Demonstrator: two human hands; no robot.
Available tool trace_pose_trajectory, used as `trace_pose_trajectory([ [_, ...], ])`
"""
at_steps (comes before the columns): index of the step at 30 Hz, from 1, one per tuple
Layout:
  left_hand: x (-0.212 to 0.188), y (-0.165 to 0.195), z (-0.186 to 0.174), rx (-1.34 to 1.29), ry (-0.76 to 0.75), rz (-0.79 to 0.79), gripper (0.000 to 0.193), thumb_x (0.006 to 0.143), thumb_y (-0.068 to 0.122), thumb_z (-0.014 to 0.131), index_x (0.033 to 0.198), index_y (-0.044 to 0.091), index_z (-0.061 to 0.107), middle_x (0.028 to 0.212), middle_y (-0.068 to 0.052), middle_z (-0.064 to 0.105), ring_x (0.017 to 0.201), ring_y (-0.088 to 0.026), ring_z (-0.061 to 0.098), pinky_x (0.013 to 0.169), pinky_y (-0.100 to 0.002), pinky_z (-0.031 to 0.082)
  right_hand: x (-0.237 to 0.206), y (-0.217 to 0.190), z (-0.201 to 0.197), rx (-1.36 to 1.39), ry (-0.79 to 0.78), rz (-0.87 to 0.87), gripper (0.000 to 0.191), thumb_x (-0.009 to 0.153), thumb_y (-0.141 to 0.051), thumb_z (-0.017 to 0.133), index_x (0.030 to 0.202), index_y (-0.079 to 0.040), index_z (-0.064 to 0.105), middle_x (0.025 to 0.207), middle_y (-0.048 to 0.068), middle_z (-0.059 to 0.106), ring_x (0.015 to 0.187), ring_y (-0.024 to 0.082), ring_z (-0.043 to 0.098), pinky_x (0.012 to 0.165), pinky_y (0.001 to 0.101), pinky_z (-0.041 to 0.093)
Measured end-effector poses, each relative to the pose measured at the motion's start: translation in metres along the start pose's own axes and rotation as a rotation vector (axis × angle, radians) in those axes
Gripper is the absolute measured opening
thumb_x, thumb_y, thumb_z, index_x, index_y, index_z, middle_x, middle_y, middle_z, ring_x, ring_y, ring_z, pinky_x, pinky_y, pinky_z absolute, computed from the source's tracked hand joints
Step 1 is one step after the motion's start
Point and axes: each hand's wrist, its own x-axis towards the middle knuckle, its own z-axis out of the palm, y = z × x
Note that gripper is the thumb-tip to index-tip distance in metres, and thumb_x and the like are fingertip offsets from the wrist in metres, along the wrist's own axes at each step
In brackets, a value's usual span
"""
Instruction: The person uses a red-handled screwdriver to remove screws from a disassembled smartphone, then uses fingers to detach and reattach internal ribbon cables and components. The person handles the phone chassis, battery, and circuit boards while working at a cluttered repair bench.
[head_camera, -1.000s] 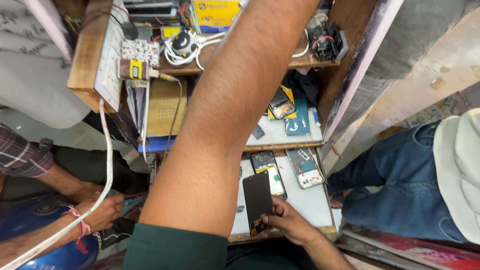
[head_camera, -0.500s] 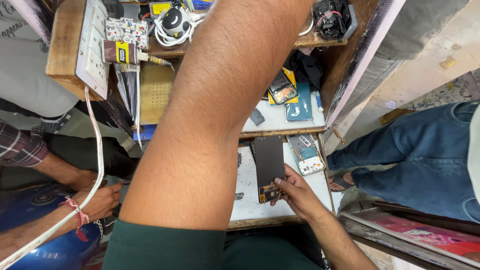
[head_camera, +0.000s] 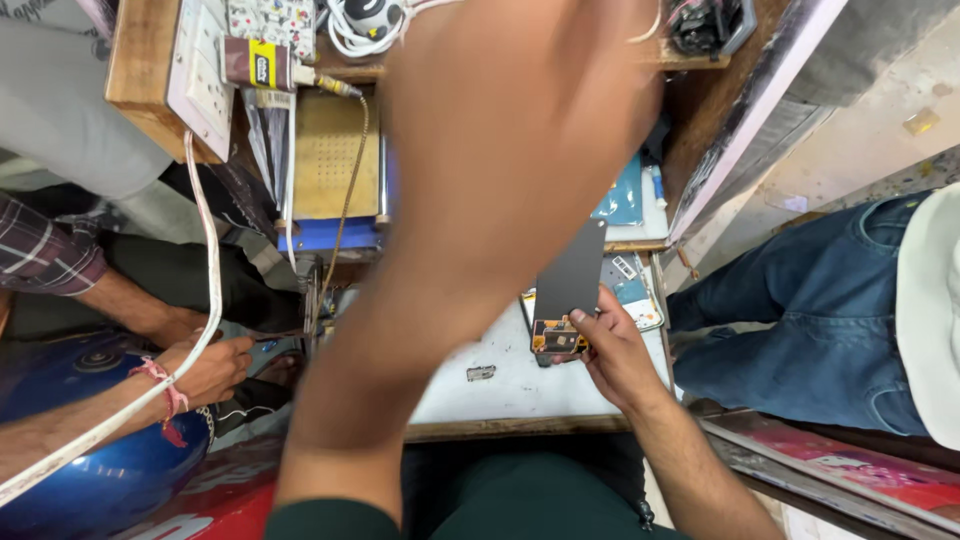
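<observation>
Screen panel (head_camera: 570, 275) — right hand (head_camera: 612, 352) pinching.

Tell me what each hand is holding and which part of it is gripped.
The right hand pinches a dark phone screen panel at its lower end, by the orange flex connector. The left arm reaches up; its hand is blurred, so any hold cannot be told.

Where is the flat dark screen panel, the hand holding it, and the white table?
flat dark rectangular screen panel (head_camera: 572, 270), head view, middle of its dark face
right hand (head_camera: 610, 350), head view, back of the hand
white worktable (head_camera: 520, 385), head view, bare patch near the front edge
</observation>
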Motion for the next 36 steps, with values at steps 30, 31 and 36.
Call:
trace_pose_trajectory([
  [30, -0.285, -0.099, -0.238, -0.479, 0.954, -0.763, 0.025, 0.105, 0.004, 0.055, 0.129, 0.000, 0.059, 0.107, -0.010, 0.069, 0.089, -0.017, 0.070, 0.069, -0.030, 0.059, 0.102, 0.093, 0.322, -0.171, -0.609, 0.478, 0.038, 0.100, -0.017, 0.056, 0.137, -0.008, 0.052, 0.110, 0.008, 0.072, 0.092, 0.018, 0.075, 0.071, 0.0340, 0.068],
  [31, -0.279, -0.102, -0.240, -0.515, 0.950, -0.750, 0.027, 0.103, 0.003, 0.055, 0.129, 0.001, 0.058, 0.107, -0.009, 0.069, 0.089, -0.017, 0.070, 0.070, -0.031, 0.060, 0.105, 0.091, 0.326, -0.168, -0.577, 0.486, 0.038, 0.100, -0.017, 0.057, 0.136, -0.007, 0.051, 0.108, 0.008, 0.071, 0.090, 0.018, 0.075, 0.069, 0.0344, 0.068],
  [36, -0.261, -0.114, -0.246, -0.604, 0.884, -0.625, 0.019, 0.112, -0.001, 0.059, 0.130, -0.002, 0.053, 0.109, -0.012, 0.064, 0.087, -0.019, 0.064, 0.069, -0.034, 0.057, 0.115, 0.085, 0.333, -0.195, -0.506, 0.470, 0.039, 0.100, -0.017, 0.059, 0.135, -0.004, 0.048, 0.102, 0.010, 0.070, 0.086, 0.019, 0.075, 0.066, 0.0329, 0.067],
])
